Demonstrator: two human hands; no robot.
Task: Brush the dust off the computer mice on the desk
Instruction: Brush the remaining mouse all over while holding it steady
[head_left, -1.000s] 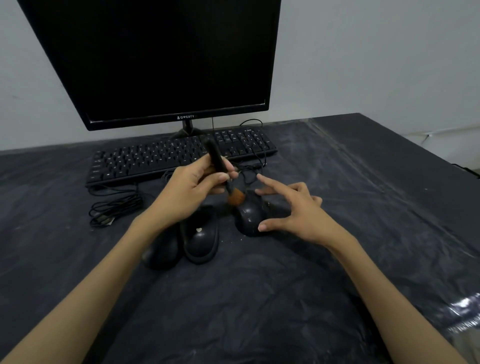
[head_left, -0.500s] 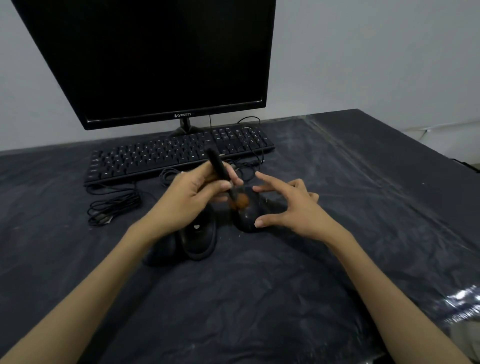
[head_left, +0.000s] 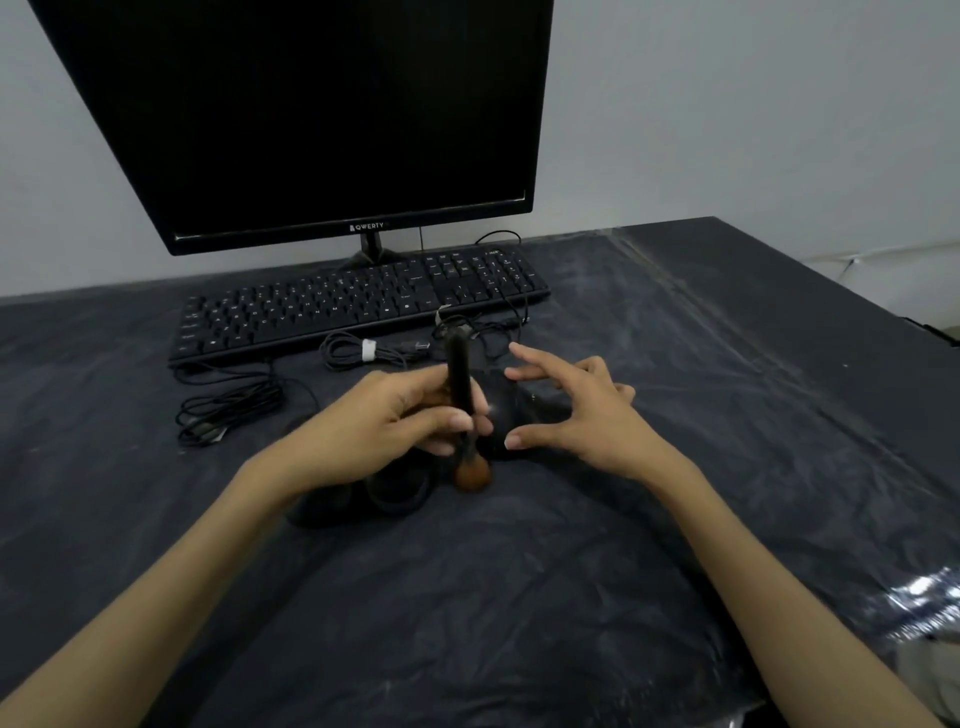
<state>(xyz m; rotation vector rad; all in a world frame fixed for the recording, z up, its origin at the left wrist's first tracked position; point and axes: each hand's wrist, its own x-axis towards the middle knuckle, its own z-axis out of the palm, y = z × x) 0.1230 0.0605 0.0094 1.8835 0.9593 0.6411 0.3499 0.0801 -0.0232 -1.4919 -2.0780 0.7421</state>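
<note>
Brushing step under way: left hand (head_left: 395, 431) fingers pinching brush (head_left: 464, 415), russet bristles sweeping near edge of right mouse (head_left: 506, 421) on surface (head_left: 519, 597). Right hand (head_left: 582, 415) fingers spreading, bracing mouse. Glossy black domes; crinkled plastic sheet. Two more mice, probably, sitting half hidden under left hand. Next move calling for light strokes.

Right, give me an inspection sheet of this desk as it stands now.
Surface: dark desk under wrinkled plastic sheeting, dusty streaks.
Job's things: three black mice; right mouse, middle mouse and left mouse partly hidden; brush, bristles down beside the right mouse.
Clutter: nothing seen.
Hands: left hand grips the brush handle; right hand steadies the right mouse, fingers spread.
Cables: bundled cable; loose coil.
Surroundings: dark monitor, keyboard, pale wall.
</note>
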